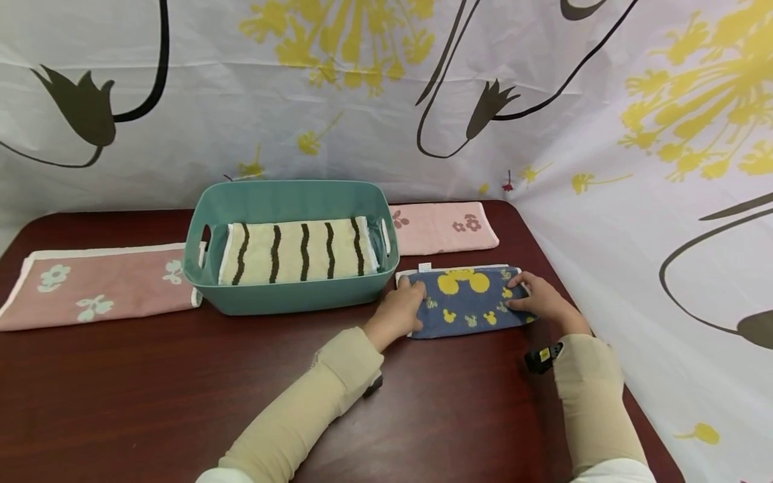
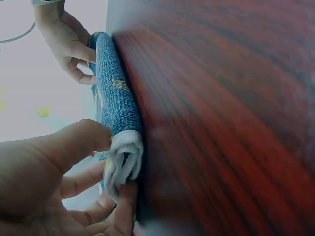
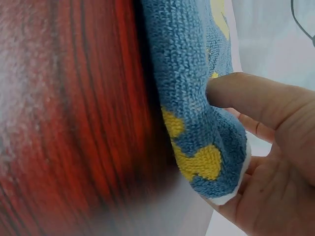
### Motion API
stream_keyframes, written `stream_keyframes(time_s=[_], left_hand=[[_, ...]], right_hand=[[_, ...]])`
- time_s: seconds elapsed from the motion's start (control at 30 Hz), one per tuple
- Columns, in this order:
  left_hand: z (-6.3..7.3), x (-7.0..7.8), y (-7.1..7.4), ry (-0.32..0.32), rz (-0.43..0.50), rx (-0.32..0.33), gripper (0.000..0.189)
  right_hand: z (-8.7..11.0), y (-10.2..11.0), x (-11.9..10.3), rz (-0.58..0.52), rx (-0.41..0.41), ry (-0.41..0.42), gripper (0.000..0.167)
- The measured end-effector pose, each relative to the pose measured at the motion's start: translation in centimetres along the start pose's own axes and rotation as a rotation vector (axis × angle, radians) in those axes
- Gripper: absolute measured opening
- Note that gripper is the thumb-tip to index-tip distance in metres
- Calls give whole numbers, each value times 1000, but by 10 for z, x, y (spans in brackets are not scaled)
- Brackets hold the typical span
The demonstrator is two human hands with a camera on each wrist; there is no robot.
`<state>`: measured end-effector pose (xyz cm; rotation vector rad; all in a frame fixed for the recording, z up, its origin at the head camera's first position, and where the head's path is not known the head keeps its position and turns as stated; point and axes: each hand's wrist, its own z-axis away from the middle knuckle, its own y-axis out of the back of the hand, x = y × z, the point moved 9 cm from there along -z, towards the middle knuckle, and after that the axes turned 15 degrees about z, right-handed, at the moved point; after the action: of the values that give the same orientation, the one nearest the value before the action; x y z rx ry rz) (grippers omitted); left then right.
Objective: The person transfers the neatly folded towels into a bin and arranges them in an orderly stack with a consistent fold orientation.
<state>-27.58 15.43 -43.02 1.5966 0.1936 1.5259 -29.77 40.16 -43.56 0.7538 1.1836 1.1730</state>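
A folded blue towel with yellow mouse-head shapes lies on the table, right of the basket. My left hand grips its left end; in the left wrist view the thumb touches the blue side and a finger reaches the white folded edge. At the opposite end, my right hand holds the towel's corner. Its thumb presses on the cloth in the right wrist view, the other fingers partly hidden behind the end. A white tag sticks out at the towel's back edge.
A teal basket with handle holes contains a cream towel with dark wavy stripes. One pink towel lies left of it, another pink towel behind the blue one. Patterned white fabric hangs behind and right of the dark wooden table.
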Motion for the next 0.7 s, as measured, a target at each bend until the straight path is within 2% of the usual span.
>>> stream_keyframes(time_s=[0.17,0.37,0.57,0.7], left_hand=[[-3,-4,-5,34,115,-14,41],[-4,-4,-9,26,218,-12,41],[-5,-4,-7,-9,230,-5,38],[-3,-2,-1,-72,185,28,38]], right_hand=[[1,-4,3,-24,6,-11,37],[2,-5,1,-57,57,3,32],[6,-3,-7,-50,126,33,28],[12,1,-10,-36,157,27,27]])
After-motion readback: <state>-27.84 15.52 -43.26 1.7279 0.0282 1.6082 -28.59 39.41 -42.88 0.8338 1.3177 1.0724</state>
